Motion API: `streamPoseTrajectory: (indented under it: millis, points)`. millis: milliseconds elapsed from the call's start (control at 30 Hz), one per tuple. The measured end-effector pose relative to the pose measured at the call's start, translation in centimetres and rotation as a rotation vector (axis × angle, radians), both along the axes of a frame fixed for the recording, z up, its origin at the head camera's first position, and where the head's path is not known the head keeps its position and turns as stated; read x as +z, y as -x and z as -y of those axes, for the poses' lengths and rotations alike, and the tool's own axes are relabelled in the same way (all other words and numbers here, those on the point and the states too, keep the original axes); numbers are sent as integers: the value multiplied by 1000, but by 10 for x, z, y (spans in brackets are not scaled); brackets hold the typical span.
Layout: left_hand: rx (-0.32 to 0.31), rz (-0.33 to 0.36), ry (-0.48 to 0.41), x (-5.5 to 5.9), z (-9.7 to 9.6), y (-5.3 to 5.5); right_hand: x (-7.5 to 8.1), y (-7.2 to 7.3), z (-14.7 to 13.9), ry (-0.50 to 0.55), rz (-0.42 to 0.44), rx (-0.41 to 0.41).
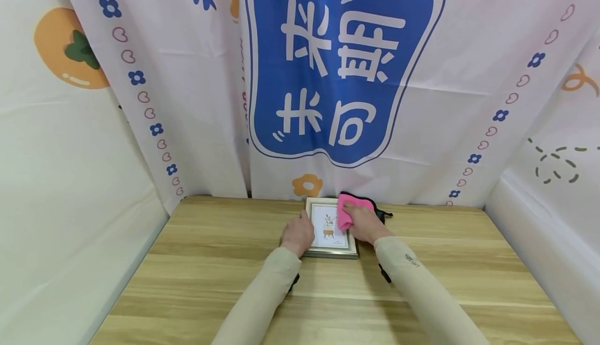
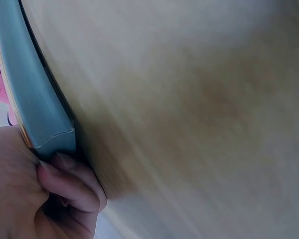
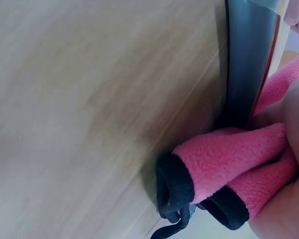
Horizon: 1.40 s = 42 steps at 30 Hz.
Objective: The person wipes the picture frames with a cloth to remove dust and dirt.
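I see the picture frame (image 1: 323, 242) lying face up on the desk (image 1: 211, 282), its long axis running away from the beige sleeves (image 1: 262, 293), the foot of its plant print (image 1: 328, 230) nearest them. At the frame's left edge, the left hand (image 1: 298, 234) grips with curled fingers; over its far right corner, the right hand (image 1: 367, 225) holds a bunched pink cloth (image 1: 344, 219) (black-edged, I notice). Behind the frame hangs a white curtain (image 1: 436, 142) with a blue panel (image 1: 328, 88).

**Hidden, cropped, blurred**

Frame (image 1: 321, 238): upper right hidden under cloth (image 1: 358, 201). Cloth partly behind right grip (image 1: 366, 223). Caption (image 1: 337, 242) too small to read. Head view cuts off sleeves (image 1: 433, 295) and banner (image 1: 328, 87). Tabletop (image 2: 204, 99) blurred in left wrist view.
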<state>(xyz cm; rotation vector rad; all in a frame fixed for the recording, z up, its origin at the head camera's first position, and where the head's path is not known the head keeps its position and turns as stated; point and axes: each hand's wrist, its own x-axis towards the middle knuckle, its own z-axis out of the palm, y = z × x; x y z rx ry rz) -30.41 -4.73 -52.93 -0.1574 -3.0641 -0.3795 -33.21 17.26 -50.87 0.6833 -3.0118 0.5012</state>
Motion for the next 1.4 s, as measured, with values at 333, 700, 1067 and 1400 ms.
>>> streamPoseTrajectory:
  millis: [333,700,1067,1400]
  points:
    - [3,-2,-28,-2,2,2,-1,-10,0,41,2,-7]
    - [17,12,-56,-2,3,1,0,-28,-2,72,17,2]
    - [14,-15,-55,0,2,2,3,-52,-11,108,44,31]
    - [19,19,-82,2,2,0,7,-78,-13,95,66,38]
